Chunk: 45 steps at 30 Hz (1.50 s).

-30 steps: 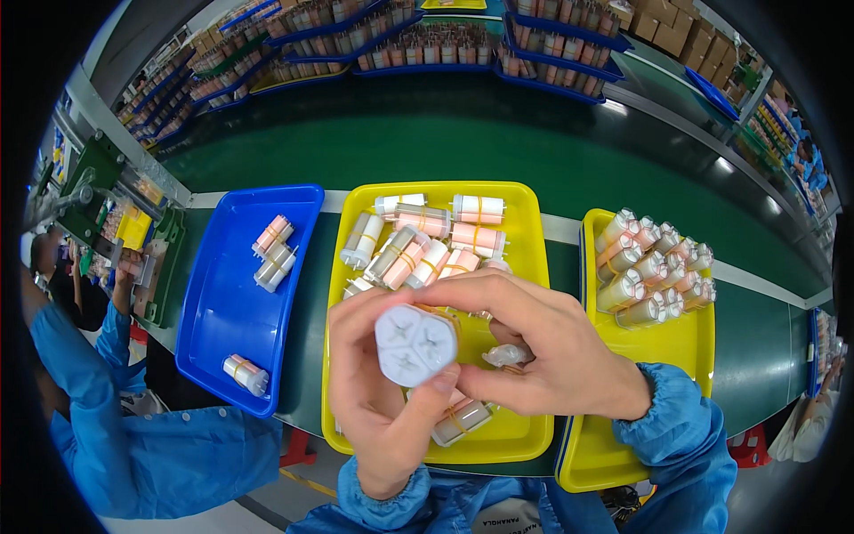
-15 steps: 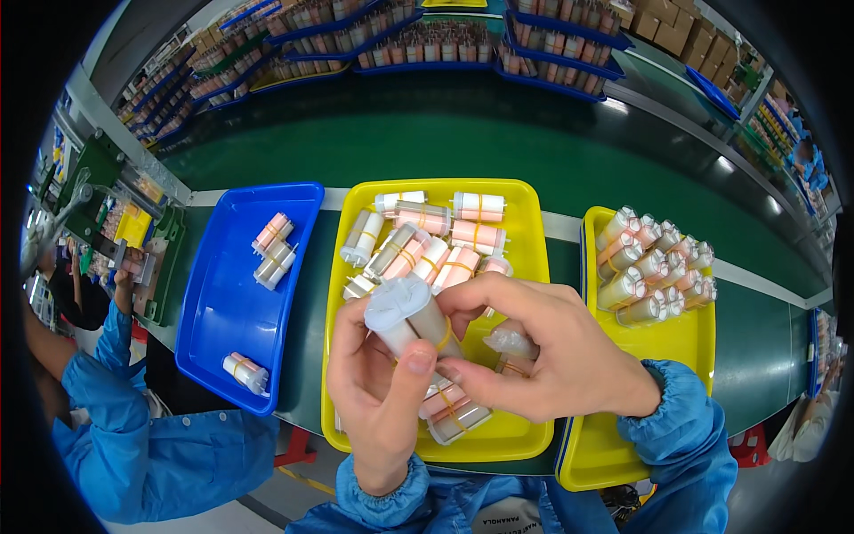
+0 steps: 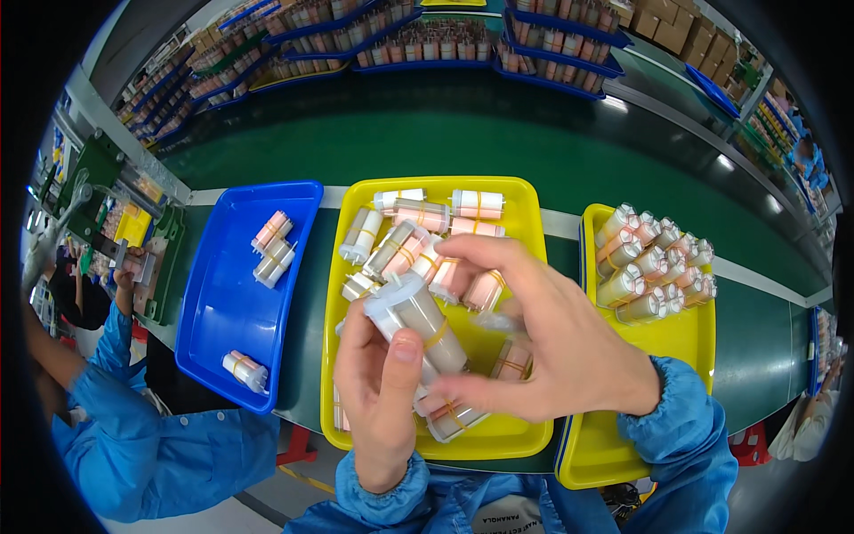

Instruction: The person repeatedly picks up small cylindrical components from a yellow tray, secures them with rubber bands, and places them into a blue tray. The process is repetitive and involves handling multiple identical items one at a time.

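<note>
My left hand (image 3: 384, 400) is closed around a banded pair of grey-filled tubes (image 3: 432, 331), tilted above the middle yellow tray (image 3: 520, 436). A translucent plastic cap (image 3: 398, 298) covers the pair's upper end, which faces left. My right hand (image 3: 569, 343) is at the pair's right side, thumb and forefinger spread apart and off the tubes. Under its palm, a blurred clear plastic piece (image 3: 503, 315) appears tucked against the other fingers, which are mostly hidden. Several banded pink, white and grey tube pairs (image 3: 425, 216) lie loose in the tray below.
On the left, a blue tray (image 3: 222, 303) holds a few banded pairs. On the right, a yellow tray (image 3: 614, 445) carries capped pairs (image 3: 656, 267) standing close together. Stacked blue trays (image 3: 427, 64) line the back. Beside a green press (image 3: 98, 178) sits a co-worker in blue (image 3: 178, 463).
My right thumb and forefinger have come off the tubes and spread apart, the forefinger moving up. The clear piece has shifted with that hand. My left hand keeps its hold, exposing more of the pair.
</note>
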### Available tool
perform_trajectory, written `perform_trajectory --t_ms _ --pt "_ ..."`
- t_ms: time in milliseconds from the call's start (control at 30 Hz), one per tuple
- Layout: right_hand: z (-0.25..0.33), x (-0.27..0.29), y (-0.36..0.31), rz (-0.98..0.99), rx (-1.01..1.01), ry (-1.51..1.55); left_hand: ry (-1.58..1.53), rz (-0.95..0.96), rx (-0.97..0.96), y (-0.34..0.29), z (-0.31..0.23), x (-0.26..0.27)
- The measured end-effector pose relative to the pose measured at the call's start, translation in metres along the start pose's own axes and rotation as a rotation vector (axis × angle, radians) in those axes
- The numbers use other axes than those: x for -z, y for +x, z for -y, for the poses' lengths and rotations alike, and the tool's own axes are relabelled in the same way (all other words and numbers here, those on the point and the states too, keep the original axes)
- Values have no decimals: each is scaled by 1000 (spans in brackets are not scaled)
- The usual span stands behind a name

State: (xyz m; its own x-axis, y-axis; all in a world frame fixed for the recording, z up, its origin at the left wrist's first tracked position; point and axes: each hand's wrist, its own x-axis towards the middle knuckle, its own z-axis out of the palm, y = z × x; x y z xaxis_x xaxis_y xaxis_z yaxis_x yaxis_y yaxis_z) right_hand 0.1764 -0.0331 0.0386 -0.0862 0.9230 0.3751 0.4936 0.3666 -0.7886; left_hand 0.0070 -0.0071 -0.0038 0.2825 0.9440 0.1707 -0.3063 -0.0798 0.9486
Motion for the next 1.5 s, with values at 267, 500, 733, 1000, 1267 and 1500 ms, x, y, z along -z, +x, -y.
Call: perform_trajectory --t_ms 267,500,733,1000,1267,1500 --pt "4 12 -3 142 230 -259 -62 89 13 0 0 -2" --pt "1 10 -7 61 240 -162 -45 113 45 -4 -6 -8" --pt "4 11 -8 70 188 -162 -103 160 104 -3 -9 -6" --pt "9 15 -3 129 194 -217 -54 188 89 -3 -8 0" --pt "3 11 -6 13 316 -227 -48 189 39 -4 -7 -4" --pt "5 14 -8 45 270 -194 -41 224 15 -4 -6 -2"
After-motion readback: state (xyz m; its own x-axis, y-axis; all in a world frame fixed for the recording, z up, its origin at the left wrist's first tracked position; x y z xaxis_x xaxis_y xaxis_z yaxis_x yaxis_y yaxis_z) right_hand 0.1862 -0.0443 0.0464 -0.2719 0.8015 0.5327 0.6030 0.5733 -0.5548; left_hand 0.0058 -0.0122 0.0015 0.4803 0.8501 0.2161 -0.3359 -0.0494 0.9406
